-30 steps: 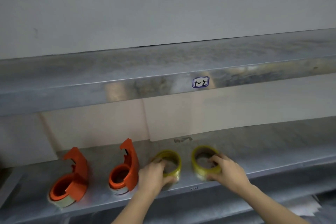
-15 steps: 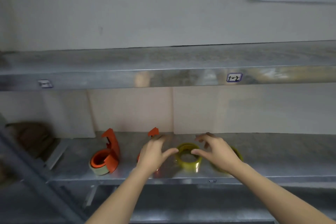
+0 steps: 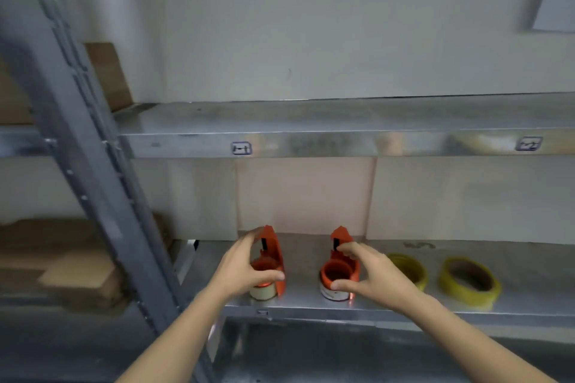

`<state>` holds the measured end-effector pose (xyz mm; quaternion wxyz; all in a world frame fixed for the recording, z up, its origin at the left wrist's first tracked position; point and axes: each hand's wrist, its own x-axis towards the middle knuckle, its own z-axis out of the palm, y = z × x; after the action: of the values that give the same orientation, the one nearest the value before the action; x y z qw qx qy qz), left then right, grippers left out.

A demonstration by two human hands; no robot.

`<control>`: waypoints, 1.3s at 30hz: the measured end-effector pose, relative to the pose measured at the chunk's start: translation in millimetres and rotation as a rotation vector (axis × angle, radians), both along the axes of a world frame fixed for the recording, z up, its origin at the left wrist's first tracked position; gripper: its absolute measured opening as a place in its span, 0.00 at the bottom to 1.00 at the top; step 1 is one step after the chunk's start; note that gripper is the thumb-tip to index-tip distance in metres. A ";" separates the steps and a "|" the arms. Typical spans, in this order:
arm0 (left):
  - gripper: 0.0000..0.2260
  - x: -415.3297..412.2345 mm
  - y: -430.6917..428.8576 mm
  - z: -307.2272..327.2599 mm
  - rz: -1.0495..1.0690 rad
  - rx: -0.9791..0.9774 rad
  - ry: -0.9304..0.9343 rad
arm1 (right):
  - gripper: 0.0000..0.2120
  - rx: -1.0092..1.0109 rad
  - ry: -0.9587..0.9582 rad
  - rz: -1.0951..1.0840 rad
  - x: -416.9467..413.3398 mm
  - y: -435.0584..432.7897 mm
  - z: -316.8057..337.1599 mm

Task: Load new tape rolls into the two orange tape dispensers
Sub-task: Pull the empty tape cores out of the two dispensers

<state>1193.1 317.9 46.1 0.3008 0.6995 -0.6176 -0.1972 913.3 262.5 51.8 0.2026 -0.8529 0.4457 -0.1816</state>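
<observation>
A: Orange plastic tape dispensers, two of them, stand on the lower galvanised metal shelf (image 3: 311, 305). What's different from a second ago?

B: Both hands have left the yellow rolls and moved over to the dispensers. The left hand (image 3: 239, 267) now curls round the left orange dispenser (image 3: 270, 261), thumb low at its front, fingers (image 3: 252, 235) up near the blade arm.

A: Gripping it?

B: Touching, I'd judge, but a firm hold isn't certain. That dispenser carries a pale, nearly spent roll.

A: And the next one?

B: The right hand (image 3: 370, 274) wraps the right orange dispenser (image 3: 339, 270), forefinger on the upright arm, thumb at the base; closed loosely around it.

A: The new tape?

B: Two translucent yellow tape rolls (image 3: 407, 269) (image 3: 468, 281) lie flat further right, untouched. So loading hasn't begun; I'd guess the old cores come out first.
</observation>
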 end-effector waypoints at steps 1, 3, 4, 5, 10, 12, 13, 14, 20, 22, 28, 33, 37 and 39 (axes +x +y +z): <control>0.54 14.3 3.2 -1.3 -0.010 0.022 0.009 | 0.43 0.002 0.009 -0.021 6.0 2.4 -2.1; 0.54 37.1 7.3 -6.4 -0.025 0.069 0.028 | 0.44 0.002 0.003 -0.092 13.8 5.5 -6.6; 0.54 45.8 8.5 -10.3 -0.035 0.088 0.031 | 0.44 0.005 -0.010 -0.130 15.6 7.1 -9.0; 0.54 52.8 8.5 -14.6 -0.047 0.104 0.028 | 0.43 0.013 -0.021 -0.167 15.9 8.4 -12.1; 0.56 59.9 0.9 -32.3 -0.131 0.159 0.016 | 0.48 0.040 -0.011 -0.278 11.7 10.3 -27.8; 0.54 57.4 -4.3 -40.4 -0.152 0.173 0.031 | 0.48 0.040 0.019 -0.291 13.7 6.0 -31.9; 0.53 56.0 -7.6 -44.0 -0.158 0.175 0.040 | 0.48 0.031 0.040 -0.291 15.3 2.1 -33.5; 0.52 54.6 -11.5 -47.3 -0.161 0.177 0.044 | 0.48 0.025 0.065 -0.287 17.3 -2.3 -34.5; 0.54 51.4 -19.4 -48.5 -0.154 0.226 0.022 | 0.44 0.015 0.226 -0.228 32.5 -25.2 -32.2; 0.55 51.2 -20.3 -47.8 -0.144 0.224 0.020 | 0.44 0.012 0.273 -0.192 34.9 -30.2 -31.8; 0.42 43.2 -19.8 -49.8 -0.178 0.189 0.018 | 0.47 -0.027 0.466 -0.091 40.1 -36.7 -41.0; 0.38 40.3 -26.3 -58.3 -0.181 0.155 0.063 | 0.51 -0.001 0.626 -0.035 46.6 -44.3 -48.9; 0.42 40.0 -29.8 -60.9 -0.161 0.170 0.105 | 0.51 0.022 0.652 -0.047 51.4 -53.1 -50.0; 0.52 41.7 -30.0 -63.4 -0.111 0.221 0.136 | 0.51 0.042 0.647 -0.046 52.4 -55.9 -51.6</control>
<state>1234.8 287.9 -17.3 0.2518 0.6780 -0.6080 -0.3273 965.6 206.7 0.1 0.0637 -0.8516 0.5098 0.1038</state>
